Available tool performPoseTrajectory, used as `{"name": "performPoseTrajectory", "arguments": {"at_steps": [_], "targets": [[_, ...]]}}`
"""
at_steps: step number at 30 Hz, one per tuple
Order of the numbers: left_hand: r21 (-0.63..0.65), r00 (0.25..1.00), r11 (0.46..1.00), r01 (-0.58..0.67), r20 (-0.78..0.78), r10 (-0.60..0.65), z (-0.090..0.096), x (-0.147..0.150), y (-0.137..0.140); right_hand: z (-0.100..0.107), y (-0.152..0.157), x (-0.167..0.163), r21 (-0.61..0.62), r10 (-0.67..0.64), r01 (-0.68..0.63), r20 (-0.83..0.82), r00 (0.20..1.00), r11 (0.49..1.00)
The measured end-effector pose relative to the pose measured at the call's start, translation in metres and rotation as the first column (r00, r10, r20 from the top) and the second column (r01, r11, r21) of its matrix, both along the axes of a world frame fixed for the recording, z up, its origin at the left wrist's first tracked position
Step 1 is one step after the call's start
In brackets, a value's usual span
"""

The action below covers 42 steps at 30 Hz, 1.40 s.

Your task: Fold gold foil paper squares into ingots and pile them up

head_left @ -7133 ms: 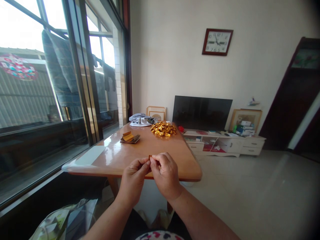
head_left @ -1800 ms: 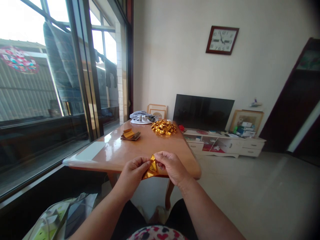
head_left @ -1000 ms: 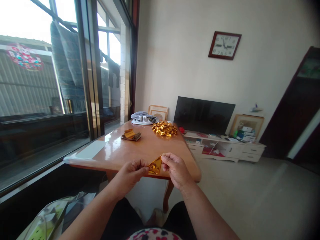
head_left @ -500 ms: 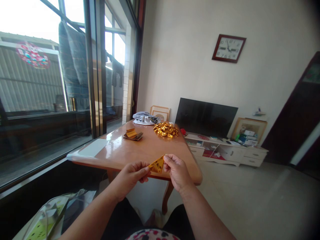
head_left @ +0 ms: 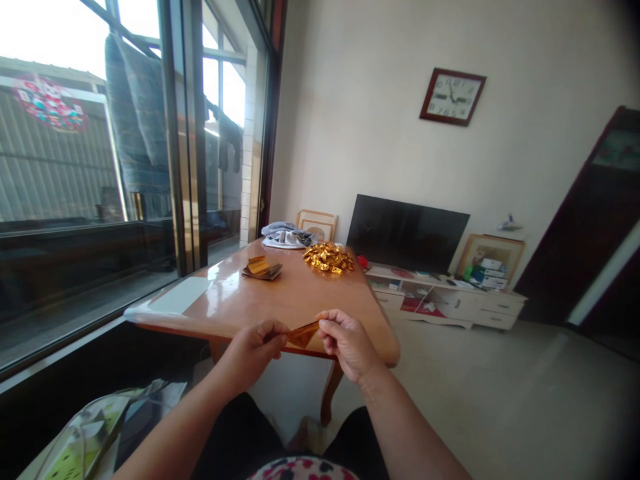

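Between my two hands a piece of gold foil paper (head_left: 303, 334), folded to a rough triangle, is stretched just above the table's near edge. My left hand (head_left: 260, 350) pinches its left corner between thumb and fingers. The right corner is gripped by my right hand (head_left: 346, 341), thumb on the near side. Farther back on the brown table (head_left: 280, 303) lies a small stack of gold foil sheets (head_left: 262, 267). To the right of that stack rises a heap of folded gold foil pieces (head_left: 329, 258).
Folded cloth (head_left: 287, 236) lies at the table's far end. A pale sheet (head_left: 181, 295) is on its left side. Beyond stand a television (head_left: 407, 232) and a white cabinet (head_left: 463, 308). A window runs along the left; a bag-like bundle (head_left: 85, 437) is at lower left.
The foil has tilted and looks narrower and darker, with its shiny face turned away. Both hands have shifted slightly left in view, still holding its corners. The whole view has shifted slightly.
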State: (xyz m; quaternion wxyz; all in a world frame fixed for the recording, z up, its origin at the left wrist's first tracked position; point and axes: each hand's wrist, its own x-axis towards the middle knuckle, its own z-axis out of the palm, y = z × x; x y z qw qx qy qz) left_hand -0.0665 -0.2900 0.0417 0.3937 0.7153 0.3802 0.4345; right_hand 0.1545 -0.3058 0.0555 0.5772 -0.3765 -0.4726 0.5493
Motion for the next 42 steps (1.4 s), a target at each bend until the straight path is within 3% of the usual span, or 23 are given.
{"name": "performPoseTrajectory", "arguments": {"at_steps": [7,12,20,29,42], "targets": [[0.151,0.996,0.986,-0.078,-0.033,0.084,0.009,0.0,-0.004,-0.001,0.0,0.001,-0.1,0.001,0.006,0.073,0.997,0.995],[0.051,0.995,0.994,-0.092,-0.036,0.094,0.005,0.001,-0.003,0.0,-0.001,0.0,-0.048,0.01,-0.005,0.11,0.994,0.999],[-0.051,0.993,0.993,-0.106,0.041,0.108,0.001,0.004,-0.001,0.0,0.002,0.0,-0.063,-0.034,0.047,0.199,0.979,0.997],[-0.064,0.992,0.992,-0.105,0.059,0.109,0.005,0.006,-0.001,0.004,0.001,-0.004,-0.063,-0.021,0.029,0.11,0.994,0.998],[-0.171,0.97,0.974,-0.15,0.165,0.178,0.005,0.017,-0.006,-0.01,0.009,-0.012,-0.095,-0.127,0.136,0.089,0.988,0.986]]}}
